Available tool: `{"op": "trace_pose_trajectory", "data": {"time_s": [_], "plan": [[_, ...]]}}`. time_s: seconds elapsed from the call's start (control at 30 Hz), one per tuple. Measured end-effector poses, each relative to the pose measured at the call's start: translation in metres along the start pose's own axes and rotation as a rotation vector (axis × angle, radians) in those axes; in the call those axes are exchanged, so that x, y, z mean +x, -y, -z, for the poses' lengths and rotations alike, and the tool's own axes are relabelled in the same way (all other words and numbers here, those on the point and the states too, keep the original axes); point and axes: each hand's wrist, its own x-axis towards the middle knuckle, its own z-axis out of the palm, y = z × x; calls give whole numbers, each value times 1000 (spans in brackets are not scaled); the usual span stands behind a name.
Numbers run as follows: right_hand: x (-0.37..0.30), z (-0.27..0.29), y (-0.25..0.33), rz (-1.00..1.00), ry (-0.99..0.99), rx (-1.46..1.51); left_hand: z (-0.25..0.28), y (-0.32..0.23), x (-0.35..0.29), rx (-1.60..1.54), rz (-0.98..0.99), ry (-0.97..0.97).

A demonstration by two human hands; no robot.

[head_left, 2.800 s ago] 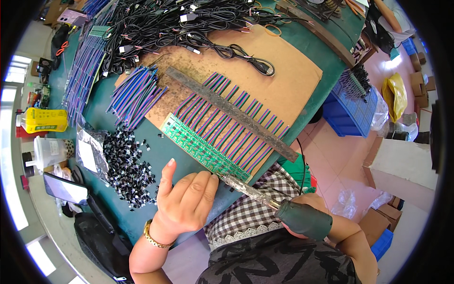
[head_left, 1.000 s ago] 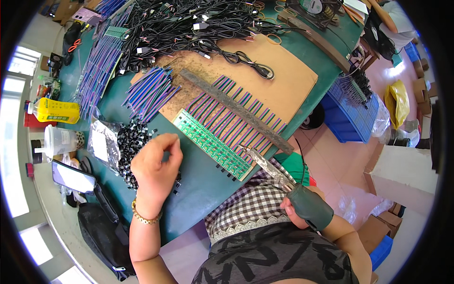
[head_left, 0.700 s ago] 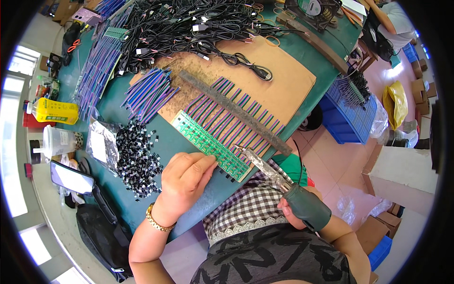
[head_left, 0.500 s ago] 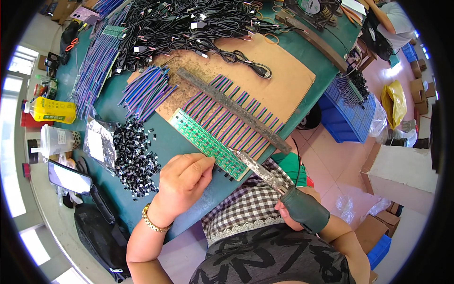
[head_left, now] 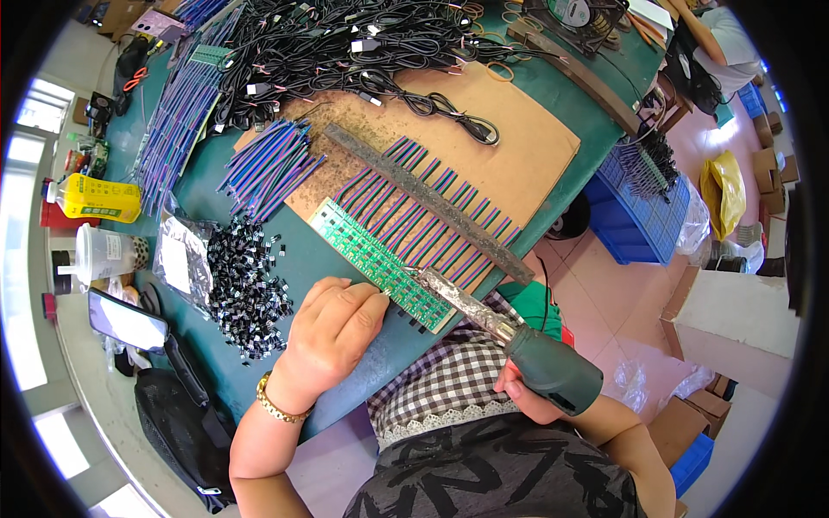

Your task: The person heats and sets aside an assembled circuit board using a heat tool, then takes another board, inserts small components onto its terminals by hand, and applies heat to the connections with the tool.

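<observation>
A green circuit board panel (head_left: 380,266) lies slantwise at the near edge of the table, and short striped wires (head_left: 423,216) run from its far side. Across those wires rests a dark, worn bar (head_left: 432,200). My left hand (head_left: 337,332) is closed in a pinch at the board's near edge; whatever its fingertips hold is hidden. In my right hand (head_left: 528,395) is a soldering iron (head_left: 553,369) with a thick green handle. Its tip is over the board, close to the wire ends, though contact cannot be made out. Small black parts (head_left: 416,323) stick out along the board's near edge.
Left of the board lie a heap of small black connectors (head_left: 246,289) and a bundle of loose wires (head_left: 272,168). Black cables (head_left: 345,52) pile up at the back, partly on a cardboard sheet (head_left: 518,121). A phone (head_left: 128,321) stands at the left; a blue crate (head_left: 635,211) sits right.
The soldering iron has shifted slightly left along the board, its handle turning more into view. My left hand has drawn back a little to the left at the near edge.
</observation>
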Motion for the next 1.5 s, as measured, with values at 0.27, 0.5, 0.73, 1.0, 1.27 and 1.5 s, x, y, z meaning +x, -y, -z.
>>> {"op": "trace_pose_trajectory", "data": {"time_s": [0.27,0.5,0.73,1.0,1.27,1.5], "plan": [[9,3,9,145,13,-63,0,-9,-5,154,30,41],[0,0,-7,275,5,-167,-2,-16,-6,229,14,49],[17,10,24,75,123,-111,0,-18,-9,266,40,98],[7,5,4,170,109,-140,2,-18,-4,248,31,116],[-11,-5,-25,305,40,-199,1,-18,-4,239,22,116],[-27,-12,-48,122,115,18,3,-19,-2,237,32,132]]}}
